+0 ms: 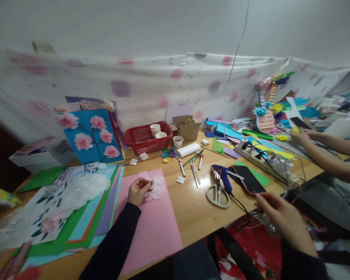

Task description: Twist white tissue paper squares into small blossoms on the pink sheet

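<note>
White tissue petals [155,189] lie bunched on the pink sheet [154,229], whose long axis runs from 6 toward 12 o'clock on the desk [189,206]. Left hand [138,191] rests knuckles up, grip pinched narrow on the petals' 9 o'clock edge. Right hand [282,219] hovers off the desk edge at 3 o'clock, fingers loosely spread, holding nothing visible, near the scissors [217,192]. Petals look thin, crumpled, translucent.

Soft even indoor light, weak shadows; glare patches on glossy wooden table [192,210] centre; wide-angle bending and blur toward 3, 9 o'clock edges.
</note>
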`<state>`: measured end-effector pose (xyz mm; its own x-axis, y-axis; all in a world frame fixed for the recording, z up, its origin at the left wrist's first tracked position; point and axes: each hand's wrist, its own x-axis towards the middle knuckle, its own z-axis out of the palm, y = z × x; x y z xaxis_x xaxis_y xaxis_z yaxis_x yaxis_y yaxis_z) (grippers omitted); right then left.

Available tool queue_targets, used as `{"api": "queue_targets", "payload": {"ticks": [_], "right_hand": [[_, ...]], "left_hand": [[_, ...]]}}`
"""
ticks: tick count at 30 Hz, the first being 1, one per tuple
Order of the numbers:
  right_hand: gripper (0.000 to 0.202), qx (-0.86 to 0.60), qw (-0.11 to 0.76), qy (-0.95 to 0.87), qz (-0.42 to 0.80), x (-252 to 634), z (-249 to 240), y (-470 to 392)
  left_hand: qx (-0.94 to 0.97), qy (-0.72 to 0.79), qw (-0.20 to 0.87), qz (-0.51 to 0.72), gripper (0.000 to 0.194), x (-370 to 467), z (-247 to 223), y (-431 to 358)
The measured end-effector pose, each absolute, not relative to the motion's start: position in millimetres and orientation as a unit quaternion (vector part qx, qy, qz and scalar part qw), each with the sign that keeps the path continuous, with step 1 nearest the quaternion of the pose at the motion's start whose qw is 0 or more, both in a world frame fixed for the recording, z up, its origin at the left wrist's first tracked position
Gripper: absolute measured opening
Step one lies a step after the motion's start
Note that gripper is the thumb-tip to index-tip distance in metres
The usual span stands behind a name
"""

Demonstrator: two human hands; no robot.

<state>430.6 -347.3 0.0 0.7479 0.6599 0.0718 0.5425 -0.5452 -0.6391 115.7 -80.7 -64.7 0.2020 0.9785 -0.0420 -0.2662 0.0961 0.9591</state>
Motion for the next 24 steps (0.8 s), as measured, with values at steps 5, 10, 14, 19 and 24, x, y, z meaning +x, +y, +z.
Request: {"api": "queue_targets", "payload": {"ticks": [5,10,14,19,24], "right_hand": [[0.097,-0.950,0.202,-0.230,-0.057,493,-38,-336],[0.091,-0.925,0.193,-0.321,-0.059,503,-48,-322],[0.082,-0.908,0.233,-0.343,-0.053,527,-48,-333],[0.068,-0.890,0.260,-0.370,-0.055,573,-43,-341],[0.053,-0.878,0.252,-0.398,-0.090,564,-46,-330]], "left_hand": [[0.464,0.383,0.651,0.463,0.041,121,-59,-88],[0.465,0.381,0.662,0.448,0.043,123,-56,-91],[0.461,0.384,0.666,0.442,0.046,121,-57,-89],[0.467,0.385,0.673,0.425,0.045,121,-57,-90],[0.477,0.385,0.675,0.410,0.044,123,-56,-94]]}}
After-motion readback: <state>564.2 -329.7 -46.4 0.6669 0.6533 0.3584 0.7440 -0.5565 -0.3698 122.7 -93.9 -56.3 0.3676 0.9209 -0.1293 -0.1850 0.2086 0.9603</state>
